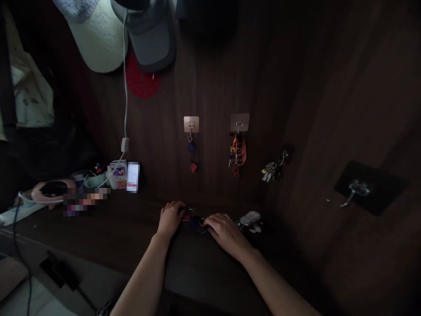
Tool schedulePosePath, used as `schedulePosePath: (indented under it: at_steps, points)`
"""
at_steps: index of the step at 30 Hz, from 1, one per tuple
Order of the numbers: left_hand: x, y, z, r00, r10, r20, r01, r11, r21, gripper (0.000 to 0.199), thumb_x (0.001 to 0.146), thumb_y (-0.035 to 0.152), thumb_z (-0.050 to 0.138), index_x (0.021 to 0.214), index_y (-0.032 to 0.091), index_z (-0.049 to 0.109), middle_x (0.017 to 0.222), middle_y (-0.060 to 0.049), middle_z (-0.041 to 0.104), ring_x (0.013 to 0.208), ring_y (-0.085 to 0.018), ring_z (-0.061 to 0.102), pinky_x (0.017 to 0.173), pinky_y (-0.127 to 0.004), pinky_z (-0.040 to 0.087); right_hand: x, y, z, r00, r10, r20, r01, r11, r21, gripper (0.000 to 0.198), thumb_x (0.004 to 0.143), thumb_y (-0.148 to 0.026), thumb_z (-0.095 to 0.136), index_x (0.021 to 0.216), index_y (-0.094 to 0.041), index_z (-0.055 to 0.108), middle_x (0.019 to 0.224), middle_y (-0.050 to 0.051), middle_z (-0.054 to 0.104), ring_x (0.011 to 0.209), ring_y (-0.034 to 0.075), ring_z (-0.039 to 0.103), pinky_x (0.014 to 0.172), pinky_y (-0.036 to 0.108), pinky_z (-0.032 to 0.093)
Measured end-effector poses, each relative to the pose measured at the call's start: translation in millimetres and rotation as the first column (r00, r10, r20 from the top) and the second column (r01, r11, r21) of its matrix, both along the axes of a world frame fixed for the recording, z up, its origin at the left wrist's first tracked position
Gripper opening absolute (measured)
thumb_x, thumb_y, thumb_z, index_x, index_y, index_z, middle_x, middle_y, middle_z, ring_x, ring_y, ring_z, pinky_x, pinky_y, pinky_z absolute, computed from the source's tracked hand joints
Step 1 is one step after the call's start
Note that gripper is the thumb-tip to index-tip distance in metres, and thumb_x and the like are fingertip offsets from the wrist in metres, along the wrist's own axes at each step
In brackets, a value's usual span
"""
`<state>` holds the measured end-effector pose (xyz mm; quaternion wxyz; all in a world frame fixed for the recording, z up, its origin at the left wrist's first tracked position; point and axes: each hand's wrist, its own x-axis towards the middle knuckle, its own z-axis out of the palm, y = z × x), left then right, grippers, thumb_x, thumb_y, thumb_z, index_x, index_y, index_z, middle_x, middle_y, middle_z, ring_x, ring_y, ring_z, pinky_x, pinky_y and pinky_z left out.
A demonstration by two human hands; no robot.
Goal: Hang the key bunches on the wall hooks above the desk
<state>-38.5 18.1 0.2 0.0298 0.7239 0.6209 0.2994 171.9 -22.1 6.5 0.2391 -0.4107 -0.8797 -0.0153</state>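
On the dark wooden shelf point(131, 230), a keychain point(194, 221) lay between the left hand point(170, 216) and the right hand point(225, 230), its long axis running side to side. Bent right fingertips met its metal ring point(201, 220); whether they pinched it could not be told. The left fingers curled down at the opposite end, their grip equally unclear. Another key bunch point(251, 220) sat just beyond the right hand.

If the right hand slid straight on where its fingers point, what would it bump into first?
Most likely the small metal ring lying right by the fingertips of the right hand. It is too dim there to tell whether they already touch.
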Motion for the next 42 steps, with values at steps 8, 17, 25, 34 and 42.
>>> schedulePosePath:
  at_steps: [8,17,25,34,42]
  points:
    - [-6,9,6.1,0.808,0.057,0.586,-0.076,0.997,0.007,0.017,0.076,0.034,0.055,0.074,0.019,0.063,0.077,-0.003,0.066,0.078,-0.019,0.060,0.073,-0.030,0.044,1,3,-4,0.999,-0.024,-0.045,0.025,1.000,0.019,0.021,0.081,-0.012,0.053,0.096,-0.024,0.060,0.100,0.002,0.065,0.098,0.018,0.056,0.085,0.034,0.039]
    - [8,-1,14.3,0.133,0.105,0.986,0.352,0.925,-0.146,0.021,0.069,0.033,0.067,0.077,0.017,0.055,0.070,-0.003,0.065,0.064,-0.015,0.064,0.059,-0.028,0.053,-1,6,7,0.984,-0.033,-0.176,0.046,0.997,0.068,0.020,0.089,-0.031,0.045,0.102,-0.024,0.058,0.097,0.006,0.065,0.093,0.020,0.056,0.084,0.037,0.039]
    - [33,-12,26.5,0.077,0.064,0.995,0.507,0.857,-0.094,0.022,0.068,0.031,0.072,0.074,0.016,0.056,0.073,0.000,0.064,0.078,-0.014,0.065,0.065,-0.020,0.050,4,10,6,0.969,0.014,-0.246,0.025,0.987,0.156,0.021,0.085,-0.034,0.054,0.102,-0.022,0.054,0.093,0.006,0.064,0.088,0.021,0.057,0.081,0.037,0.040]
    - [48,-14,25.5,0.186,0.011,0.983,0.580,0.806,-0.118,0.029,0.066,0.040,0.071,0.072,0.015,0.056,0.066,0.002,0.059,0.061,-0.009,0.057,0.053,-0.018,0.043,10,12,14,0.952,-0.016,-0.305,0.080,0.977,0.196,0.016,0.091,-0.024,0.041,0.088,-0.022,0.056,0.081,0.002,0.064,0.079,0.016,0.057,0.077,0.030,0.038]
    - [48,-15,28.7,0.299,-0.067,0.952,0.702,0.691,-0.172,0.040,0.075,0.049,0.060,0.096,0.015,0.063,0.078,-0.003,0.061,0.058,-0.009,0.056,0.042,-0.016,0.037,13,15,10,0.896,-0.088,-0.436,0.178,0.969,0.172,0.018,0.092,-0.027,0.037,0.090,-0.021,0.054,0.082,0.003,0.064,0.077,0.016,0.059,0.073,0.029,0.041]
